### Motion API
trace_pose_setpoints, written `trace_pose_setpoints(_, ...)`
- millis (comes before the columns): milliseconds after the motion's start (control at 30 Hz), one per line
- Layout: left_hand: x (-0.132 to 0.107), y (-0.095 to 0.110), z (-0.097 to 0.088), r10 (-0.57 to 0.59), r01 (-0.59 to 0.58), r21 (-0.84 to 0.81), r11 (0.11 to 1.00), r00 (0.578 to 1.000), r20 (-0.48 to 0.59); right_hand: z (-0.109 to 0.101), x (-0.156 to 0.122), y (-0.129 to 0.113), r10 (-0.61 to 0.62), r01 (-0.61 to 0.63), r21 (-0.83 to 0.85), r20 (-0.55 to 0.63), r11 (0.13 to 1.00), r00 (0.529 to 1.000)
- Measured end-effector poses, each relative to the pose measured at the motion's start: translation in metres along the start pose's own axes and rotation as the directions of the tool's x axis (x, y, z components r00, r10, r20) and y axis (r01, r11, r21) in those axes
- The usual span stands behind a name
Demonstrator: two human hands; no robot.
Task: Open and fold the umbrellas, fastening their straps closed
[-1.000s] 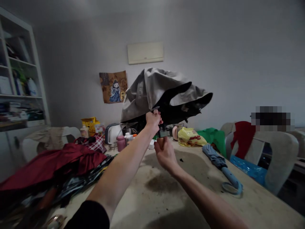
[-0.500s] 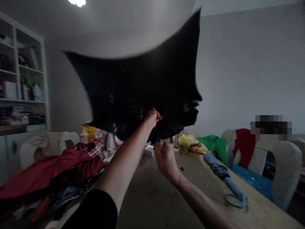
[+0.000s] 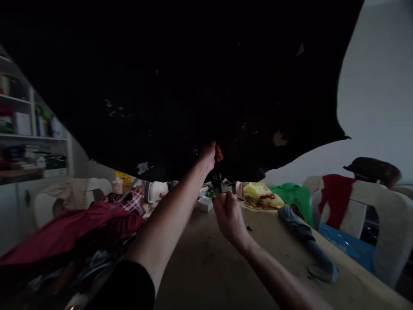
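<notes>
A large black umbrella [image 3: 180, 86] spreads across the upper view with its dark underside facing me. Light patches, perhaps holes, show in its cloth. My left hand [image 3: 211, 156] is closed around the shaft high up, close under the canopy; the runner itself is lost in the dark. Lower down, my right hand [image 3: 228, 215] wraps the handle, whose pale brownish end peeks out at the top of the fist. Between the two fists a short length of dark shaft [image 3: 220, 184] is visible.
On the table [image 3: 200, 258] lie a folded blue umbrella [image 3: 309, 243], a yellow plastic bag [image 3: 261, 196], a green bag [image 3: 292, 198] and a small white box [image 3: 205, 204]. Dark red cloth [image 3: 80, 232] is heaped at left. White chairs [image 3: 392, 228] stand beyond, one with red fabric.
The canopy has spread much wider and risen, now covering most of the upper view. My left hand is slightly higher on the shaft; my right hand stays on the handle.
</notes>
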State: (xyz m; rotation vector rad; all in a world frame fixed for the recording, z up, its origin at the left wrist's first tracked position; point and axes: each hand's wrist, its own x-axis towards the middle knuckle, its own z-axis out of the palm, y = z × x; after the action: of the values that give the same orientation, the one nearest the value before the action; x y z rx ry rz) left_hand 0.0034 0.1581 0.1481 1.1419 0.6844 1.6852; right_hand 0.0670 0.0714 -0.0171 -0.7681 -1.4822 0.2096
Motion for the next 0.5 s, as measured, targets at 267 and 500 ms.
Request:
trace_pose_setpoints(267, -0.049, -0.044, -0.01, -0.064, 0.066, -0.014, 0.998, 0.992, 0.11, -0.005, 0.019, 0.013, 0.061, -0.061, -0.006, -0.022, 0.998, 0.998)
trace_pose_setpoints(500, -0.081, -0.077, -0.02, -0.091, 0.104, -0.079, 0.991, 0.984, 0.155, -0.013, 0.031, 0.026, 0.142, -0.146, -0.054, -0.073, 0.988, 0.987)
